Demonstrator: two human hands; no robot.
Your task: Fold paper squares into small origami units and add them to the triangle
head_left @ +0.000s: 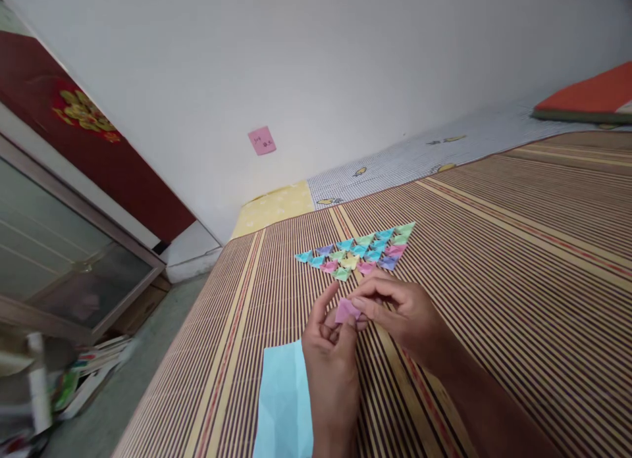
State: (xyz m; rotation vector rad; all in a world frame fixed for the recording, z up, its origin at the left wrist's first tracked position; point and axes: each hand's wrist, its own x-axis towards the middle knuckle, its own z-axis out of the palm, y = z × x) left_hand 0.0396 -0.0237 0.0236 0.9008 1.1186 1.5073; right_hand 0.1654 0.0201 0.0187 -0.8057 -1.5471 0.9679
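Pink note (pixel 262 141) (handwritten) on wall (pixel 345 63).

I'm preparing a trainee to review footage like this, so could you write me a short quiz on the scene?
1. True or false: the left hand and the right hand both touch the small purple paper.
2. What colour is the large sheet by the left wrist? a) orange b) light blue c) yellow
3. Fill in: the small folded pieces lie beyond the hands on a ____ mat.

Key: 1 true; 2 b; 3 striped.
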